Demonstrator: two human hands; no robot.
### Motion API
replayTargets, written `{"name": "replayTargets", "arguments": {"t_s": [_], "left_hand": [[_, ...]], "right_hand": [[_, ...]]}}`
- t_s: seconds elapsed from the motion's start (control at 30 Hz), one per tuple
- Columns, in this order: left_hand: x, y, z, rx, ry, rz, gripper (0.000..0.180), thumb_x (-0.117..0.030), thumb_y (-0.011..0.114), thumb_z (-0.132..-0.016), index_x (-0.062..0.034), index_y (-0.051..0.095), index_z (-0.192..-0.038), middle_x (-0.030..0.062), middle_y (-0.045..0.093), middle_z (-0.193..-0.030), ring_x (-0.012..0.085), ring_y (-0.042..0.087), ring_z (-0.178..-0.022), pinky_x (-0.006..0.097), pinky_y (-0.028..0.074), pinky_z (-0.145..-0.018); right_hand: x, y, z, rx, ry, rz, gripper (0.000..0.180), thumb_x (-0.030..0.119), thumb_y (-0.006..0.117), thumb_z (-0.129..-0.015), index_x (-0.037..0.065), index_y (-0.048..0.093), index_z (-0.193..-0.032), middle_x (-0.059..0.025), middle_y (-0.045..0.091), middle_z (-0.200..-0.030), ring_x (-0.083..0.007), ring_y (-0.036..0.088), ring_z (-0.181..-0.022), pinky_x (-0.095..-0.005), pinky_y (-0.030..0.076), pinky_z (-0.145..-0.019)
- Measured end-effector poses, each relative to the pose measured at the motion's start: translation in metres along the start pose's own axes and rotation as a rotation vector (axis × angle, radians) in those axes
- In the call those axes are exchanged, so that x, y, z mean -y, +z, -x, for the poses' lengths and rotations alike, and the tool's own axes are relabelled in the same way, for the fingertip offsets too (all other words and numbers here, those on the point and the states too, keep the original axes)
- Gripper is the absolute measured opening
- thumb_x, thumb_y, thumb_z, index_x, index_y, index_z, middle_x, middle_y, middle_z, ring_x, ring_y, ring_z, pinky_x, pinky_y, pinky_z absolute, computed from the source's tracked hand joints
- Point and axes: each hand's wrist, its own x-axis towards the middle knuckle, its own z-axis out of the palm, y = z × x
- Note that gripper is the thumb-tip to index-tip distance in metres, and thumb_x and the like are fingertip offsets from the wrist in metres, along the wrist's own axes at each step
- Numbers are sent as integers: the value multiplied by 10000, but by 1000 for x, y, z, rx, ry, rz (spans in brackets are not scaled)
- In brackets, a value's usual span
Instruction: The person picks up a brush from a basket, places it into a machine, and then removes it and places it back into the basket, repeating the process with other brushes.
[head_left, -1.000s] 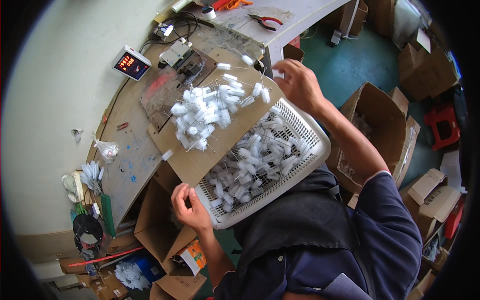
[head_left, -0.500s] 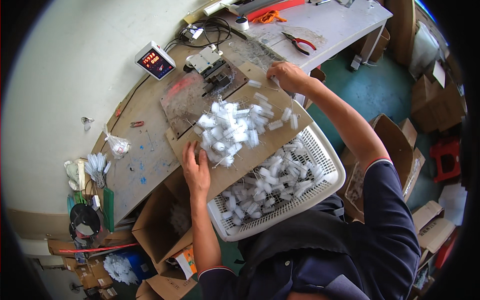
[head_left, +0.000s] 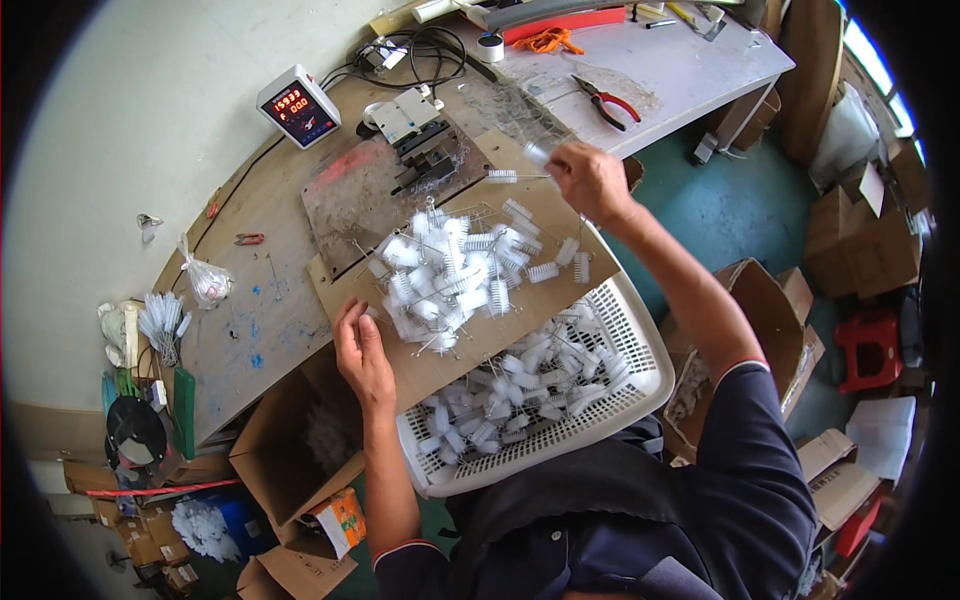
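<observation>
A heap of small white bristle brushes with twisted wire stems lies on a tan board. My left hand rests at the board's left edge beside the heap, fingers extended and thumb apart, holding nothing. Beyond the board's far right corner, my right hand has its fingers closed on one small white brush, which is smeared by motion. Another brush lies alone on the board near that hand. Below the board, a white plastic basket holds many more such brushes.
A metal fixture stands behind the heap, with a lit digital counter to its left. Red-handled pliers lie on the pale table. Open cardboard boxes flank me, and a red stool stands at right.
My right hand has lifted off the board's corner, shifting slightly right and nearer, with a white brush now showing at its fingers. My left hand stays by the heap; the whole view has shifted slightly.
</observation>
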Motion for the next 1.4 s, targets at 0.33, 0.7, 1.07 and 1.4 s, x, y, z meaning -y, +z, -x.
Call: {"name": "replayTargets", "arguments": {"t_s": [0.33, 0.7, 1.07, 1.4], "left_hand": [[-2, 4, 1, -11, 41, -113, 403, -310, 530, -1082, 42, 633, -1250, 151, 601, -1368, 245, 583, -1231, 361, 457, -1043], [-5, -2, 3, -25, 74, -105, 347, -276, 565, -1060, 31, 643, -1201, 172, 630, -1295, 312, 596, -1200, 397, 456, -1036], [-5, 0, -3, 8, 46, 2, 380, -311, 561, -1061, 22, 627, -1230, 175, 574, -1374, 319, 553, -1258, 412, 428, -1071], [-57, 31, -76, 330, 216, 18, 581, -484, 660, -964, -61, 607, -1359, 190, 508, -1479, 355, 469, -1381, 449, 349, -1157]], "right_hand": [[52, 15, 17, 210, 124, -250, 134, 178, 715, -842, 50, 730, -883, -136, 710, -962, -362, 676, -896, -420, 543, -797], [44, 26, 7, 94, 96, -190, 117, 190, 702, -841, 81, 741, -861, -132, 716, -848, -343, 680, -914, -454, 538, -827], [44, 9, -2, 220, 126, -80, 146, 201, 704, -845, 59, 732, -870, -170, 716, -807, -388, 699, -806, -480, 548, -737], [68, 26, 21, 282, 197, -379, 182, 166, 715, -856, -11, 741, -886, -127, 698, -690, -195, 657, -598, -365, 526, -613]]}}
